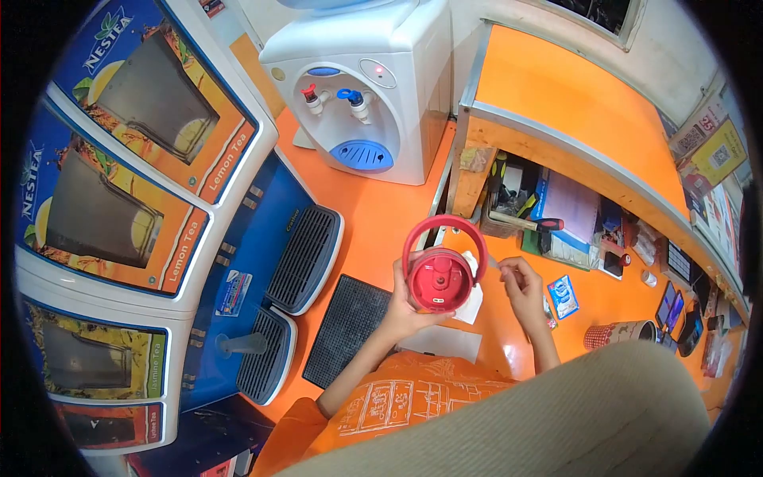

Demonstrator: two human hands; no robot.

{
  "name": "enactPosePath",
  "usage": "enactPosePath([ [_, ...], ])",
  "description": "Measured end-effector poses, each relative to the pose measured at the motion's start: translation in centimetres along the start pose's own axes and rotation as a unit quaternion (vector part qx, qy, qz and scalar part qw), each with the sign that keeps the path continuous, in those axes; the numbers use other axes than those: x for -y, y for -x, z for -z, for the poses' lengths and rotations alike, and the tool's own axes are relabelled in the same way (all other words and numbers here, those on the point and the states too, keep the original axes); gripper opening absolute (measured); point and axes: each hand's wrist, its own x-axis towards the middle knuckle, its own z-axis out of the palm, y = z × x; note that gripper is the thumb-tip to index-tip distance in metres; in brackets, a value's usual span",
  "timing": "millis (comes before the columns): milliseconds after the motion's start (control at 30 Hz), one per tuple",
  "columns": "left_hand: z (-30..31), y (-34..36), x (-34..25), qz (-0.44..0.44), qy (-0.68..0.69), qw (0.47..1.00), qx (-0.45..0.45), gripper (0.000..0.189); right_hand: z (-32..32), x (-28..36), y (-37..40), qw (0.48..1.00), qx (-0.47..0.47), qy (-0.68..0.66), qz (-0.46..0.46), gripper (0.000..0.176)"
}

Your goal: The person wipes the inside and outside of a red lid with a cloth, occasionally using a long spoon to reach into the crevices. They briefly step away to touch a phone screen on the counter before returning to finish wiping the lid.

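Note:
A tumbler with a red lid [439, 280] is gripped from its left side by my left hand [407, 306], fingers curled around the body. Its red loop handle [446, 219] stands up from the lid. To the right, my right hand [520, 288] is closed in a pinch close to the handle; a small, thin, pale item seems to be at the fingertips, too small to name. White paper [470, 306] shows behind the tumbler, and another white sheet [441, 342] lies below it. The tumbler's lower body is hidden under the lid.
A drink dispenser [191, 199] with drip trays [302, 258] fills the left. A water dispenser [366, 87] stands at the back. A black mat [346, 326] lies left of my arm. On the right are an orange shelf [572, 95], a blue packet [563, 296] and a checkered container [620, 334].

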Motion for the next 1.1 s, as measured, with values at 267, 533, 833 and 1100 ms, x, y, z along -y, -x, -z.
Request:
enactPosePath([
  [267, 0.3, 0.2, -0.3, 0.04, 0.036, 0.997, -0.047, 0.096, -1.0, 0.5, 0.5, 0.992, 0.066, 0.049, -0.095, 0.025],
  [533, 0.2, 0.2, -0.3, 0.026, 0.025, 0.998, -0.053, 0.097, -2.6, 1.4, 0.6, 0.982, 0.057, -0.177, -0.045, 0.022],
  [833, 0.2, 0.6, 1.3, 0.034, -0.063, 0.997, -0.036, 0.089, -2.3, 8.7, 2.1, 0.968, 0.093, 0.177, 0.154, 0.022],
  [1100, -0.4, 0.2, 0.6, -0.044, -0.189, 0.98, -0.033, 0.088, -4.9, 7.1, 1.2, 0.881, 0.134, 0.395, 0.222, 0.026],
])
